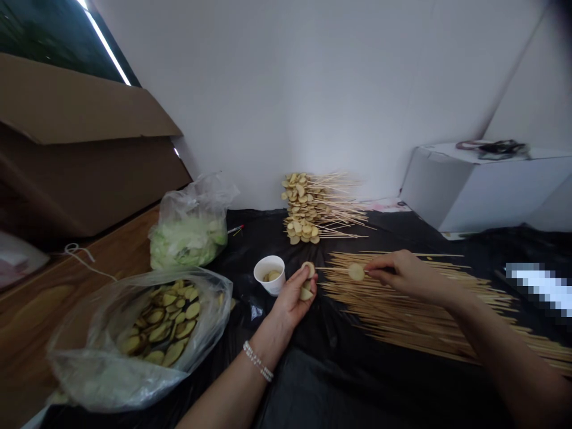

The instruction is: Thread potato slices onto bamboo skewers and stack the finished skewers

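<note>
My left hand [295,296] is closed around a few pale potato slices [306,294], just right of a white paper cup [269,275] with some slices inside. My right hand [399,271] pinches a thin wooden skewer [333,269], which points left to the slices in my left hand. One round potato slice [356,272] sits on that skewer, close to the right fingertips. Whether the tip has gone into a held slice, I cannot tell. Beneath my right hand lies a wide spread of bare bamboo skewers [402,316].
An open plastic bag of potato slices [192,363] stands at the left, a bag of pale green vegetable [190,238] behind it. Skewered slices [304,208] are stacked by the wall. A cardboard box [89,185] and a white box [473,185] flank the black plastic sheet [322,381].
</note>
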Action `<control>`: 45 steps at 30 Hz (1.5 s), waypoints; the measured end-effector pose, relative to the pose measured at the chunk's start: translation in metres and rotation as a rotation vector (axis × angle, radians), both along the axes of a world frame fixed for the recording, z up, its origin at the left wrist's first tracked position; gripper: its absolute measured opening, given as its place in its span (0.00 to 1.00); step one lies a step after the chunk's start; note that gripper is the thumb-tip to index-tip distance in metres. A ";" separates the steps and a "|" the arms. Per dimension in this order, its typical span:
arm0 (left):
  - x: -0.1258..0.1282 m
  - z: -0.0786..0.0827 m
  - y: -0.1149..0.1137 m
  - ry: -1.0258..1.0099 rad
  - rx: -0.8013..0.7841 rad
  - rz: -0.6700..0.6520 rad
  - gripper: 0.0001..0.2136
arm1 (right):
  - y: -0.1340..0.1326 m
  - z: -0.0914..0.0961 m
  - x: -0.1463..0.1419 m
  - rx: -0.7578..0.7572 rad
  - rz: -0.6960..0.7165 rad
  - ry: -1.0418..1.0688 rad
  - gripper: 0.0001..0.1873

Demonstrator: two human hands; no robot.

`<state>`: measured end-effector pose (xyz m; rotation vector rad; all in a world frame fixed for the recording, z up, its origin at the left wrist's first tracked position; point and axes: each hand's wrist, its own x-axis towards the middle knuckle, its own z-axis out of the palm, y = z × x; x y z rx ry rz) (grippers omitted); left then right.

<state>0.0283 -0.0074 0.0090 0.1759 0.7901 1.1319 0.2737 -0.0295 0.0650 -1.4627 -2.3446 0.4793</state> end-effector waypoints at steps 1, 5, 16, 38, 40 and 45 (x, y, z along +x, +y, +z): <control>0.000 0.000 0.000 0.006 0.003 0.000 0.03 | 0.000 -0.001 0.000 0.003 -0.004 -0.004 0.16; 0.000 -0.001 -0.001 0.053 0.036 -0.001 0.03 | 0.001 -0.004 0.000 0.027 -0.010 -0.029 0.16; 0.007 -0.007 -0.005 0.222 0.148 -0.015 0.03 | -0.003 -0.001 0.001 0.083 -0.040 -0.166 0.16; 0.006 -0.009 -0.004 0.199 0.172 -0.048 0.03 | -0.007 -0.003 -0.009 -0.178 0.092 0.005 0.13; 0.006 -0.009 -0.004 0.211 0.164 -0.044 0.02 | -0.005 -0.004 -0.009 -0.187 0.095 0.012 0.14; 0.006 -0.010 -0.004 0.228 0.158 -0.046 0.03 | -0.001 -0.008 -0.010 -0.011 0.034 -0.029 0.12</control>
